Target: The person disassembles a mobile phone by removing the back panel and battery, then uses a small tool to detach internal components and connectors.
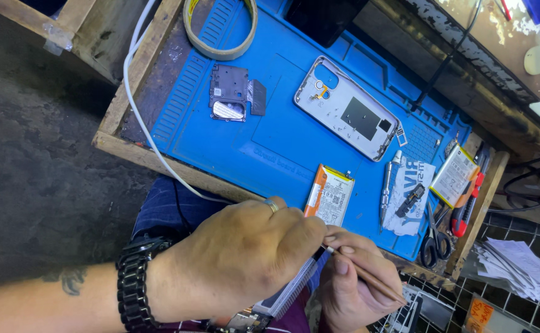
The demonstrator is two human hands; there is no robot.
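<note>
My left hand (239, 259), with a ring and a black watch, is closed over a dismantled phone (282, 295) held low over my lap; only the phone's edge shows under the fingers. My right hand (350, 283) pinches a thin brown stick tool (368, 279), whose tip meets the phone beside my left thumb. Just beyond my hands, a white and orange battery (330, 196) lies on the blue work mat (270, 142). The contact point on the phone is hidden by my fingers.
On the mat lie a white phone back cover (347, 108), a black inner cover plate (230, 92), a tape roll (220, 28) and a silver screwdriver (388, 185). At the right edge are a second battery (455, 176), scissors (436, 242) and a red-handled cutter (467, 209). A white cable (140, 111) runs along the wooden edge.
</note>
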